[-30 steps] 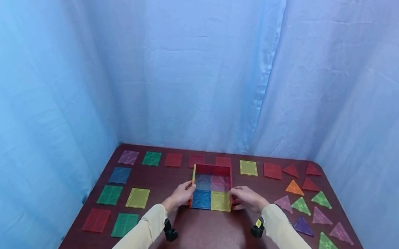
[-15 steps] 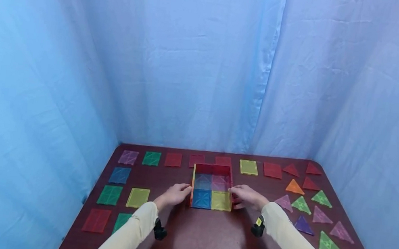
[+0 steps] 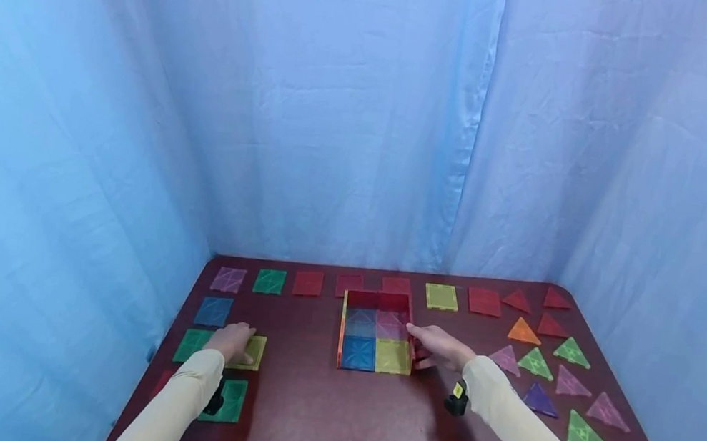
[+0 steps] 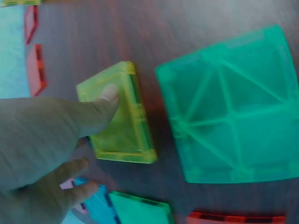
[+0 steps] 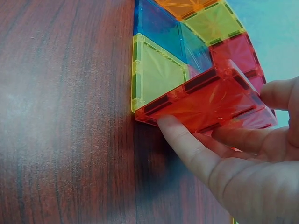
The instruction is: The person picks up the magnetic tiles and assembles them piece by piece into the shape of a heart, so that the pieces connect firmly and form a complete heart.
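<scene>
My left hand reaches over a yellow square magnetic tile lying on the left of the table. In the left wrist view its thumb lies over this yellow tile, and the fingers are spread beside it. My right hand rests against the right side of a low box of magnetic tiles, whose near side has no wall. Seen from the right wrist, straight fingers touch the outer face of the red wall tile, which stands upright beside the yellow floor tile.
A green square tile lies just nearer than the yellow one. More square tiles, among them a purple one, line the left and back of the table. Several triangle tiles, one orange, lie at the right. Blue curtains surround the table.
My left hand has left the box's left wall and moved left to the yellow tile. My right hand has stayed at the red wall, and the box stands where it was.
</scene>
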A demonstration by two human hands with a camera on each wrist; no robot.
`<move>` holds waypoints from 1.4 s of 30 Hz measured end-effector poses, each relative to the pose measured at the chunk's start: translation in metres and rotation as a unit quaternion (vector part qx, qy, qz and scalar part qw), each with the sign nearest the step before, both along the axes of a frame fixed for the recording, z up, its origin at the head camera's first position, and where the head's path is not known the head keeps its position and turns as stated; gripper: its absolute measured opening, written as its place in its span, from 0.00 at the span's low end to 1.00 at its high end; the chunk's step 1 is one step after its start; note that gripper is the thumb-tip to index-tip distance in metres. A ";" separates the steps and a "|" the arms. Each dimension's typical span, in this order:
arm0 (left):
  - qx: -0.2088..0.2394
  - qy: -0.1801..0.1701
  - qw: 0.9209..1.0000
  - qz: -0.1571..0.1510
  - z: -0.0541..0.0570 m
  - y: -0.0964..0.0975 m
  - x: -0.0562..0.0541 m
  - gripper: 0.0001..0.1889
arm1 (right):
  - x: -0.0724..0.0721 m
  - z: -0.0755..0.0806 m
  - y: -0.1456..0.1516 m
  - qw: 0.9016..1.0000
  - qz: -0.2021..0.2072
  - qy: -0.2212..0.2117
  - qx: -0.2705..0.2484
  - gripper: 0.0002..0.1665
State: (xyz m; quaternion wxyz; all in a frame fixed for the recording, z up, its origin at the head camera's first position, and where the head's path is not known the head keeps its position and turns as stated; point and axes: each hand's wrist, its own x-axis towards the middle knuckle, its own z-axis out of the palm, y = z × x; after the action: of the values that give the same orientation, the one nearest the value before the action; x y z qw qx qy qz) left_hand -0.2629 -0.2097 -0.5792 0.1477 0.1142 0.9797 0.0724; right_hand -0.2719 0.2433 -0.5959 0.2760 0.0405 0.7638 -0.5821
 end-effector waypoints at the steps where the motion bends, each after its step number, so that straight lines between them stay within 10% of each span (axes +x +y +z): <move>1: 0.007 0.002 1.000 -0.003 -0.003 -0.003 0.000 0.32 | 0.000 -0.001 0.000 1.000 0.002 -0.001 0.001 0.38; 24: 0.065 0.023 0.998 0.009 -0.027 -0.008 -0.019 0.30 | 0.002 -0.001 0.000 1.000 0.003 -0.002 -0.005 0.39; 42: 0.083 0.056 0.995 -0.001 0.000 0.024 -0.025 0.22 | 0.001 -0.005 0.003 1.000 0.004 0.005 -0.007 0.43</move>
State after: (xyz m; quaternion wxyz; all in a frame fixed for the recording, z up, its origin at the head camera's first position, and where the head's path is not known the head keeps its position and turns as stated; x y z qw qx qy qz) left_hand -0.2875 -0.1861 -0.5795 0.0824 0.1312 0.9769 0.1471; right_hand -0.2712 0.2468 -0.6004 0.2750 0.0321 0.7610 -0.5868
